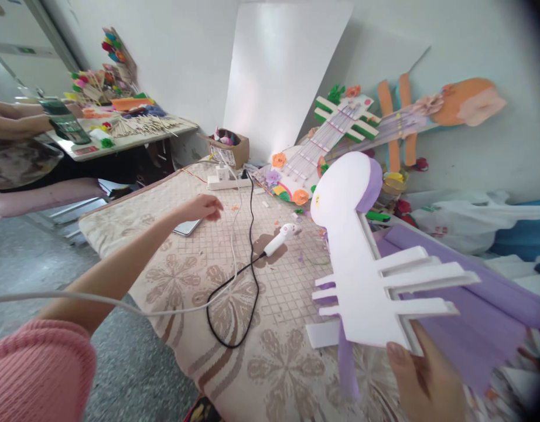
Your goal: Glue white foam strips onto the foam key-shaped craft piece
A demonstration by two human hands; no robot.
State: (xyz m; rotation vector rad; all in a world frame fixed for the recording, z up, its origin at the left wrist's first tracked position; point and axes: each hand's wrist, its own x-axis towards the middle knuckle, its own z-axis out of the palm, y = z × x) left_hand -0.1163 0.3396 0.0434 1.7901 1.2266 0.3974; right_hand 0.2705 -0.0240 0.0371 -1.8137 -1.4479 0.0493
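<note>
A white foam-board cutout (353, 264) with a rounded top, long prongs on both sides and purple paper along some edges is raised over the right of the table. My right hand (428, 375) grips its lower edge, with the thumb on the front face. My left hand (205, 207) hovers over the table's far left part, fingers loosely bent and nothing visible in them. Below it lies a phone-like flat device (187, 227), partly hidden. A white glue gun (279, 237) with a black cord (253, 281) rests on the patterned tablecloth (287, 357) between my hands.
A white cable (182, 312) crosses my left forearm to a power strip (228, 180). Decorated paper guitars (318, 140) lean against the wall. Purple paper (463, 305) lies at right. Another person's arm (19, 120) is at a side table with a bottle (68, 123).
</note>
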